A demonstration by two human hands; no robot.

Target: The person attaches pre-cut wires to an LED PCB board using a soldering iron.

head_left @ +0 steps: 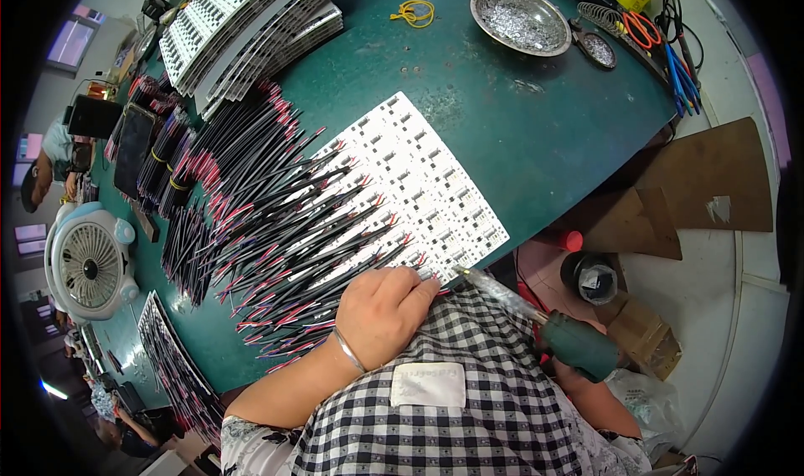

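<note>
A green table (578, 133) fills most of the frame. Loose wires (251, 154), black with red ends, heap at left of centre, and more boards (243, 28) are stacked at upper left. The white board in work (427, 179) lies at centre: wire ends sit in a slanting line across it down to the near corner, while the part to the right carries parts but no wires, so that side looks left to do. Whether each joint is soldered cannot be told.

A fan (90, 261) stands at far left. The left hand (385, 304), fingers bent, rests over the near corner and hides it; whether it pinches a wire is unclear. The right hand (573, 381), mostly hidden, appears wrapped round the iron (578, 346), its tip at the board's near edge. The wires cover the board's left part. A dish (476, 12) of silvery scraps and a yellow cord (414, 13) lie at the top.
</note>
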